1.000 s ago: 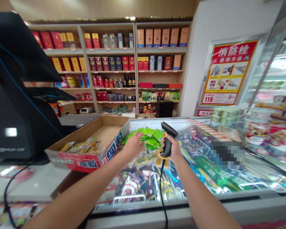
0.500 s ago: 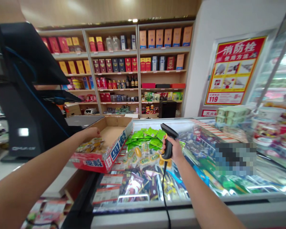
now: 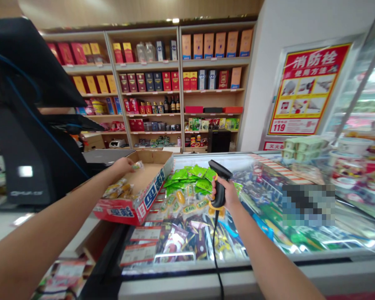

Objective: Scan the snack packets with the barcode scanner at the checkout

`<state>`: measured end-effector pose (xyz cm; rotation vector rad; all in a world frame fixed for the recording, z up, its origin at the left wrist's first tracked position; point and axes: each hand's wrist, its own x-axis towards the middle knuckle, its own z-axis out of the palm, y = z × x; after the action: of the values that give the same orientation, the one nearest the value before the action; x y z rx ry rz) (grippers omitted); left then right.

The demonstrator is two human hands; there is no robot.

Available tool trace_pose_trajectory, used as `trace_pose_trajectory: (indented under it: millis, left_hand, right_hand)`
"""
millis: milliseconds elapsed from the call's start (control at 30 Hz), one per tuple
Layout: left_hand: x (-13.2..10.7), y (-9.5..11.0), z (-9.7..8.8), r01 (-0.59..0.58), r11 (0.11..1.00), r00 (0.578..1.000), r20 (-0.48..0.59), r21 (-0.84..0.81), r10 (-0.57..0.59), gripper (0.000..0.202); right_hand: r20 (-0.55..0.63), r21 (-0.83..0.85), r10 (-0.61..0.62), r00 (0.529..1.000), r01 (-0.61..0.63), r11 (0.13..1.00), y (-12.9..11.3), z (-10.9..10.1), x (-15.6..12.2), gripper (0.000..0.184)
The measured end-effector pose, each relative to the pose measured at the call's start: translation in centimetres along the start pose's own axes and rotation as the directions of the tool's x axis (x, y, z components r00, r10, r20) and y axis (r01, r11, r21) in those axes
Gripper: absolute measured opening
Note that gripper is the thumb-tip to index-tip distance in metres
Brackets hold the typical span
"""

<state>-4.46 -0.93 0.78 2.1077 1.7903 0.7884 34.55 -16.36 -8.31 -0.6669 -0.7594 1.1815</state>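
My left hand (image 3: 124,165) is above the open cardboard box (image 3: 150,193), fingers pinched on a small snack packet (image 3: 138,165). More yellow-green snack packets (image 3: 118,191) lie in the box's near corner. My right hand (image 3: 225,192) grips a black barcode scanner (image 3: 219,183) with a yellow trim, its cable hanging down toward me. The scanner's head points left over a pile of green snack packets (image 3: 190,183) lying on the glass lid of the chest freezer (image 3: 268,200).
A black register screen and stand (image 3: 25,125) rises at the left on the counter. Shelves of boxed goods (image 3: 175,83) line the back wall. Cups and tubs (image 3: 303,148) sit on the freezer at the right, beside a red poster (image 3: 306,89).
My left hand left the green pile, reached into the box, and now lifts a small packet from it. The right hand with the scanner has stayed nearly still.
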Motion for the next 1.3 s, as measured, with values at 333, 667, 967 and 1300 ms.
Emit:
trace_pose_trajectory:
  millis: [333,667,967,1300]
  left_hand:
    - [-11.3,12.9,8.1,-0.021,0.466,0.999,0.0,-0.885,0.045,0.051]
    - [-11.8,12.4,16.8,-0.156,0.778,0.966,-0.259,-0.609,-0.01,0.037]
    - [-11.4,10.3,17.7,-0.147,0.787,0.962,-0.273,-0.6,-0.029,0.03]
    - [-11.7,11.0,17.3,-0.135,0.836,0.951,-0.306,-0.533,-0.042,0.033]
  right_hand:
    - [0.074,-0.035,0.095,0.993,-0.092,0.995,0.2,0.1,-0.5,0.029]
    - [0.319,-0.277,0.155,0.935,-0.064,0.959,0.0,0.7,-1.7,0.024]
    - [0.498,-0.485,0.167,0.851,0.114,0.867,1.0,0.8,-1.9,0.024]
    - [0.493,-0.537,0.212,0.844,0.103,0.837,1.0,0.5,-1.6,0.024]
